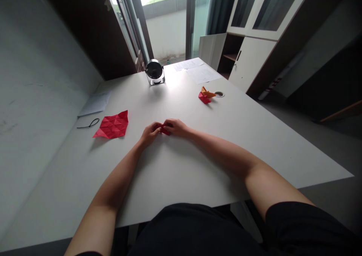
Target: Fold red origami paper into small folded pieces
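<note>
A small folded piece of red paper [165, 130] is between my two hands, just above or on the white table [175, 173]. My left hand [151, 132] grips its left side with curled fingers and thumb. On the opposite side, my right hand [175, 127] pinches the paper. The fingers cover much of it, so its exact folded shape is hidden. To the left lies a larger creased sheet of red paper [113, 125], opened out with raised corners.
A folded red paper piece [204, 98] and an orange one [208, 93] sit beside a tape roll [220, 94]. A round black-and-silver device [155, 71] stands at the back. Papers [204, 74] lie back right; a black cable tie [89, 124] and a pale sheet [95, 103] lie left.
</note>
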Tool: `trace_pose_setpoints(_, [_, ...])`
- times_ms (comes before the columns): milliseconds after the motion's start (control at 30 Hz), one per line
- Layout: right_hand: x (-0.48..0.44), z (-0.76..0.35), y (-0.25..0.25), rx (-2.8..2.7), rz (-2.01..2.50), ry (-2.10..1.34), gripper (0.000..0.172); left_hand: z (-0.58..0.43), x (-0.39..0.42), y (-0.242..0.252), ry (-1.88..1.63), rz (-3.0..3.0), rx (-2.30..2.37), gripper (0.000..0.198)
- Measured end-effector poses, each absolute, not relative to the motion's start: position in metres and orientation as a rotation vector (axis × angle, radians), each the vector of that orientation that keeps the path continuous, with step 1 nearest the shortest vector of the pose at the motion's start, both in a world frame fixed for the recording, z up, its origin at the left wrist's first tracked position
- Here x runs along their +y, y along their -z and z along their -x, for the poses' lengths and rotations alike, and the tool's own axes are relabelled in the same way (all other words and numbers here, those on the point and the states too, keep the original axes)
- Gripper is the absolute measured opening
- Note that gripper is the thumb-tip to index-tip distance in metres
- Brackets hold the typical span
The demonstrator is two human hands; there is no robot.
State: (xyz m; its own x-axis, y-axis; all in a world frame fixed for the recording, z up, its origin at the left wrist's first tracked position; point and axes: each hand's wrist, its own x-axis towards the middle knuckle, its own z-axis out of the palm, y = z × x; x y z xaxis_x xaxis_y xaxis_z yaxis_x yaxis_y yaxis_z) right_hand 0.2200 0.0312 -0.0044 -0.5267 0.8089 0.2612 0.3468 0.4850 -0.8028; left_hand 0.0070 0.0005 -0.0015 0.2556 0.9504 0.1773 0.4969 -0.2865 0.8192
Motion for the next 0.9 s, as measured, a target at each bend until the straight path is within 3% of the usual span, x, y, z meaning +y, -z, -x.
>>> trace_pose_setpoints(900, [0.0317, -0.2209, 0.006, -2.091, 0.936, -0.931, 0.021, -0.0076, 0.0001, -0.0003, -0.921, -1.909, 1.28, 0.025])
